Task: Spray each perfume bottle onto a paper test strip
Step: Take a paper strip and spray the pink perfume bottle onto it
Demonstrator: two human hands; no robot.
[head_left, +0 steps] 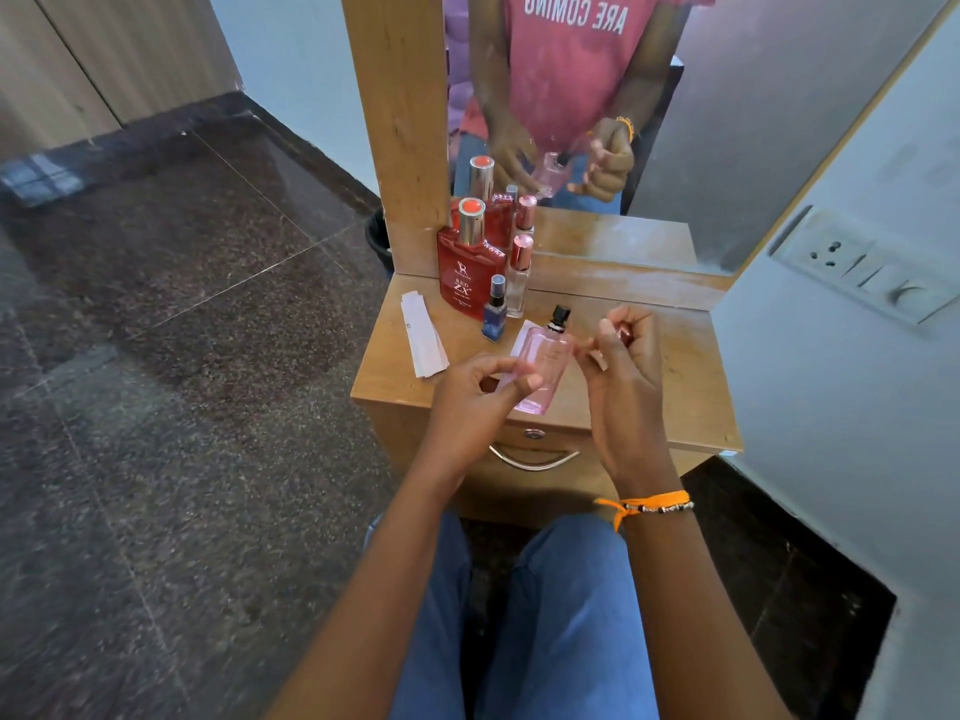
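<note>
My left hand (475, 394) grips a pink perfume bottle (545, 363) above the wooden dresser top (670, 376); its black spray nozzle (560, 315) is bare. My right hand (621, 356) is closed around a small pinkish cap (623, 334) just right of the nozzle. A stack of white paper test strips (423, 335) lies at the left of the dresser. One white strip (522, 339) lies partly hidden under the pink bottle. Behind stand a large red bottle (467, 272), a small blue spray bottle (494, 310) and a clear bottle with a rose cap (519, 275).
A mirror (649, 122) rises at the back of the dresser and reflects my hands and the bottles. A drawer with a metal handle (535, 457) is below the top. A wall socket panel (857, 267) is at the right. Dark stone floor (156, 304) lies to the left.
</note>
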